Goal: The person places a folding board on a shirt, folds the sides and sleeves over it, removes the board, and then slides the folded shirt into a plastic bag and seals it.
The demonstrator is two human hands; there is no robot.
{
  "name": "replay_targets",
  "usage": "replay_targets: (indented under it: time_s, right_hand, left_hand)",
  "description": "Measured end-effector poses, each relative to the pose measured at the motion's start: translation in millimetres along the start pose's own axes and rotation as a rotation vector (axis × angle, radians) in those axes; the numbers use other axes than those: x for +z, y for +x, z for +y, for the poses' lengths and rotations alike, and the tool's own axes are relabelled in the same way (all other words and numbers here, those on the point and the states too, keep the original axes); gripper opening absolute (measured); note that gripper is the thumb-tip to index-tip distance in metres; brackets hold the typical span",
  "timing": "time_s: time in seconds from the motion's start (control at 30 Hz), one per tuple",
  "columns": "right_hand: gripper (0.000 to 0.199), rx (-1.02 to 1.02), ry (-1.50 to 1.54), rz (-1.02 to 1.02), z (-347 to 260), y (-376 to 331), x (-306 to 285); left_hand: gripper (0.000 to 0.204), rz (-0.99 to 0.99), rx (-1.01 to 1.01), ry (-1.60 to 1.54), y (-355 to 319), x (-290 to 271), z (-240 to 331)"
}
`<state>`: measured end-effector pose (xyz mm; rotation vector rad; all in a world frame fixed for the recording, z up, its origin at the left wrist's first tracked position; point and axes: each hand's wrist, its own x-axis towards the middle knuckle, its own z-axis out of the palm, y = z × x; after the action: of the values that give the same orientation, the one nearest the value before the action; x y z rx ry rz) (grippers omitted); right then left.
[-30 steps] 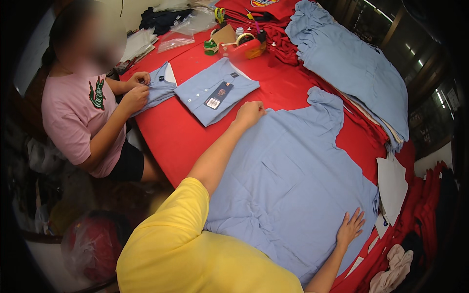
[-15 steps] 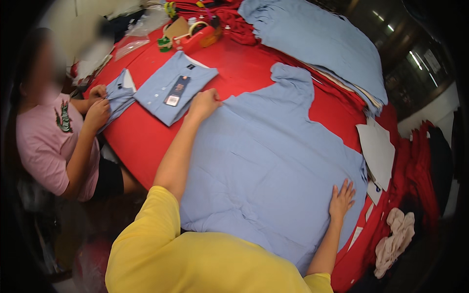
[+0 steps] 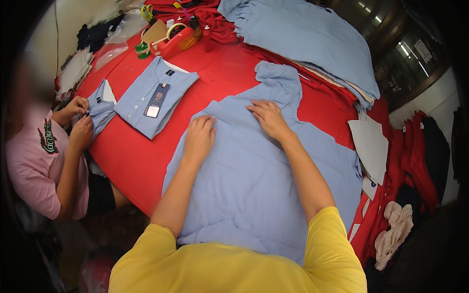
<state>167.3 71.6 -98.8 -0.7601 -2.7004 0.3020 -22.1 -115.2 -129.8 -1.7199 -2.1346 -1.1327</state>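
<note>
The step in hand looks like smoothing and squaring a light blue shirt (image 3: 259, 180) spread flat on the red counter (image 3: 229, 78), ahead of folding it; the garment lies along the near edge, its collar end pointing toward the far side. Both hands lie palm down on the upper part of the cloth, fingers stretched out and gripping nothing: the left hand (image 3: 199, 136) presses near the shirt's left shoulder, the right hand (image 3: 267, 116) rests just below the collar, a little farther in. As a judgement, the next move calls for pinching an edge or sleeve and turning it inward while the fabric stays flat, without dragging the body into creases. Beside the shirt, toward the left edge, lies a folded blue shirt (image 3: 155, 100) with a hang tag, apart from the hands. At that edge a co-worker in pink (image 3: 41, 166) handles another small blue garment (image 3: 100, 110). A stack of blue shirts (image 3: 312, 44) sits at the far right corner, a tape dispenser (image 3: 176, 41) at the far edge, and white card sheets (image 3: 371, 144) by the right edge
</note>
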Motion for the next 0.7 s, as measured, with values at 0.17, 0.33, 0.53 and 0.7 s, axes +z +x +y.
replay_targets:
  time_s: [0.17,0.33,0.53,0.7]
  right_hand:
    - [0.051,0.057,-0.278,0.051,27.1,27.0,12.6]
    - [0.046,0.095,-0.460,0.098,8.7,28.0,6.5]
    - [0.039,-0.058,-0.085,0.109,-38.9,15.0,35.5]
    - [0.054,0.005,-0.093,0.060,-63.1,3.1,45.0]
  left_hand:
    - [0.035,-0.022,0.024,0.119,0.7,-6.2,1.9]
    - [0.036,-0.019,-0.246,-0.154,16.1,-4.7,-17.7]
    - [0.025,-0.467,-0.478,-0.275,71.6,-37.5,-48.6]
    - [0.016,-0.496,-0.697,-0.741,81.1,-37.7,-80.9]
